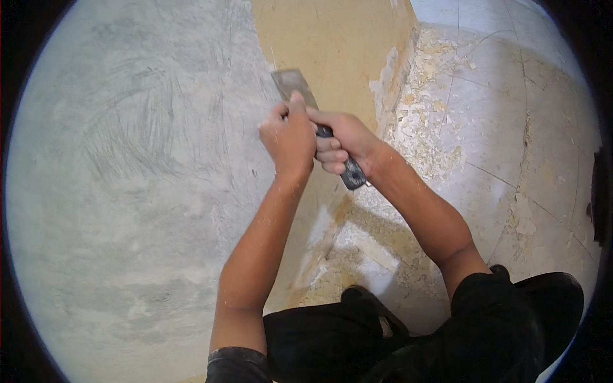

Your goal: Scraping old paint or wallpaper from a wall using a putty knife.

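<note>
A putty knife with a wide metal blade and a dark handle (353,174) is held in both hands against the wall. My right hand (342,141) wraps its fingers around the handle. My left hand (292,129) grips at the base of the blade (289,81), its thumb lying along the metal. The blade's front edge is at the border between the grey, scraped wall surface (143,119) and the yellow coating (330,43). Pale dust specks lie on both forearms.
Flakes of old coating (426,139) lie thickly on the tiled floor (488,115) along the wall's foot. A dark sandal (373,306) stands on the debris near my legs. At the far right edge is a dark object (598,196) that I cannot identify.
</note>
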The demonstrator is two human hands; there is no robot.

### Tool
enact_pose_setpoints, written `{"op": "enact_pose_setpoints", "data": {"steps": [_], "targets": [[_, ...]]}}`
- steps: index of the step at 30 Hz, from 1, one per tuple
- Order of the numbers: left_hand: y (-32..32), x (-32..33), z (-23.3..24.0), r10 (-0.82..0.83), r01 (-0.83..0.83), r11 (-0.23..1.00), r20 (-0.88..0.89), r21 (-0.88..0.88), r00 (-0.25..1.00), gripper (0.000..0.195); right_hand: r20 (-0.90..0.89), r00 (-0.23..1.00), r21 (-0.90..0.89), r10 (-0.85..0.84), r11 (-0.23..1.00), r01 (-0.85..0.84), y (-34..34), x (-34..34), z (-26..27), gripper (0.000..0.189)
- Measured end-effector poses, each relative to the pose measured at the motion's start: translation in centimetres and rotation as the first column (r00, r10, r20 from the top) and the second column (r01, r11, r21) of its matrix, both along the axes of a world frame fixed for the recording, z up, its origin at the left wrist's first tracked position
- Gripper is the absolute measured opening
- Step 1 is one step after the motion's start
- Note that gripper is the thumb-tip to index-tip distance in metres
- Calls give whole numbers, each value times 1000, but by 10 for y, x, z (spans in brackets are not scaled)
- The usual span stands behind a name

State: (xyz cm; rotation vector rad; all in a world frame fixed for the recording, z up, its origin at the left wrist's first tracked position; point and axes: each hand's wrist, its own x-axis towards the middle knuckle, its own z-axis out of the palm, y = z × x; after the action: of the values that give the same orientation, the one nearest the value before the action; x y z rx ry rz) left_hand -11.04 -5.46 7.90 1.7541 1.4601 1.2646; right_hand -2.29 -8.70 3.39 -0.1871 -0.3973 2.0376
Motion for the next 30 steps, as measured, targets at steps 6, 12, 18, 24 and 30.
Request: {"op": "enact_pose_setpoints", "data": {"steps": [6,12,18,24,30], "targets": [[16,15,12,-60,66,997,136,-42,989,34,-42,999,61,-22,998,25,16,16,14,31],[23,29,21,-51,64,997,254,-41,966,33,-62,998,188,33,982,-21,30,33,22,29],[8,13,5,-9,9,1000,152,-2,988,32,-68,993,197,94,977,-79,20,19,2,30],[20,37,35,-31,39,999,299,-21,954,32,-130,989,163,69,985,-47,32,33,33,29],[10,22,12,49,-45,998,94,-36,994,35,-156,982,161,105,984,-79,20,19,6,27]]}}
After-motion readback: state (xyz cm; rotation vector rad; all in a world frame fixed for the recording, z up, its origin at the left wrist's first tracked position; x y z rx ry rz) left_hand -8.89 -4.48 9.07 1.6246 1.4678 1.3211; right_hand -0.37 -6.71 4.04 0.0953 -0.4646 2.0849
